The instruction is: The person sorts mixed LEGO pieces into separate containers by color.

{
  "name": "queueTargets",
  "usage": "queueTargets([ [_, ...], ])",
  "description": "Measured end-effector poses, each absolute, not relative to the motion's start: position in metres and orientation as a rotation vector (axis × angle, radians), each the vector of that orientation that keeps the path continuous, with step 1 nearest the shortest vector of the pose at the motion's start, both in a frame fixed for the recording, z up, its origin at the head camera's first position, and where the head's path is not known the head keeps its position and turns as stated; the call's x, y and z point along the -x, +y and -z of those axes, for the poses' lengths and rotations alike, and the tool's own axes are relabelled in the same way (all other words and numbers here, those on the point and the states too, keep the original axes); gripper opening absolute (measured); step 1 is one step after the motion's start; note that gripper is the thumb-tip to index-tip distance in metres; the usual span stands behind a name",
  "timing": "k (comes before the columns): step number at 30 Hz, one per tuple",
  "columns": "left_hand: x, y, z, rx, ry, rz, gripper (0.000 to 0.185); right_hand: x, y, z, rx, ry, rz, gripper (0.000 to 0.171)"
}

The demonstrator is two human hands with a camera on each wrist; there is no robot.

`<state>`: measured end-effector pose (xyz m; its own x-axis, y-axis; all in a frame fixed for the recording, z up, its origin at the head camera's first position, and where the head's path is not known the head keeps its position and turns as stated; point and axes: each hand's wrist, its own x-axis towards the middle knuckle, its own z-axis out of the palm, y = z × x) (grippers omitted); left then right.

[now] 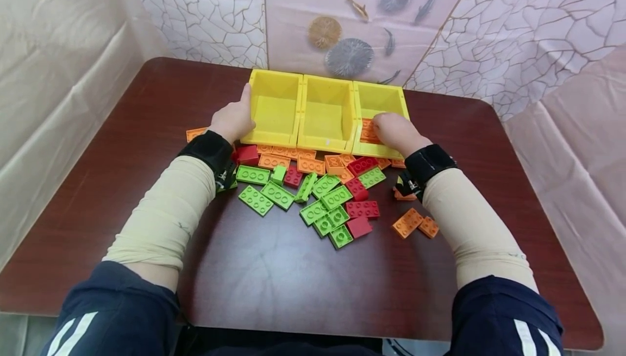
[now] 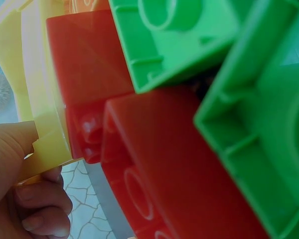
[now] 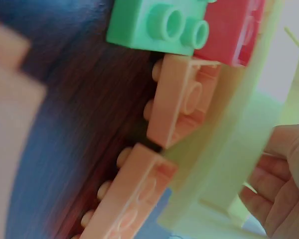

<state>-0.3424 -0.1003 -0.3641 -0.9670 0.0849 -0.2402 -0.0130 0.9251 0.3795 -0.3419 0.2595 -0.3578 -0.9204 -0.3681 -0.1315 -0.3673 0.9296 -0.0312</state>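
Three yellow bins (image 1: 325, 141) stand joined in a row at the back of the table. At the left end, my left hand (image 1: 233, 119) grips the outer wall, its index finger pointing up along the rim. The left wrist view shows the thumb and curled fingers of that left hand (image 2: 32, 199) on either side of the yellow wall. My right hand (image 1: 398, 132) reaches into the right bin, beside orange toy bricks (image 1: 368, 130) lying there. Its fingers look curled in the right wrist view, partly behind the bin wall; I cannot tell whether they hold a brick.
Green bricks (image 1: 277, 195), red bricks (image 1: 362, 209) and more orange bricks (image 1: 311, 166) lie scattered in front of the bins. A pair of orange bricks (image 1: 407, 223) lies by the right forearm. A patterned cloth (image 1: 367, 19) hangs behind the table.
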Motion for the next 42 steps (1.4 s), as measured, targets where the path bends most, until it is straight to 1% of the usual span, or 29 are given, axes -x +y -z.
queueTargets([
  [4,0.341,-0.102,0.368,-0.063,2.836,-0.552,0.090,0.326,0.265,0.356,0.619,2.957,0.129,0.016],
  [13,0.339,-0.105,0.369,-0.077,2.848,-0.519,0.090,0.285,0.285,0.352,0.674,3.015,0.274,0.036],
  [20,0.337,-0.106,0.366,-0.076,2.848,-0.532,0.091,0.262,0.321,0.348,0.585,3.128,0.466,0.031],
  [25,0.338,-0.107,0.366,-0.067,2.851,-0.534,0.091,0.256,0.339,0.349,0.518,3.150,0.511,0.028],
  [33,0.337,-0.104,0.364,-0.071,2.852,-0.526,0.090,0.257,0.352,0.362,0.437,3.096,0.505,0.028],
  [37,0.336,-0.101,0.362,-0.072,2.851,-0.537,0.090,0.259,0.357,0.372,0.418,3.028,0.464,0.031],
  [42,0.337,-0.097,0.361,-0.079,2.847,-0.541,0.091,0.261,0.361,0.380,0.413,2.943,0.414,0.042],
])
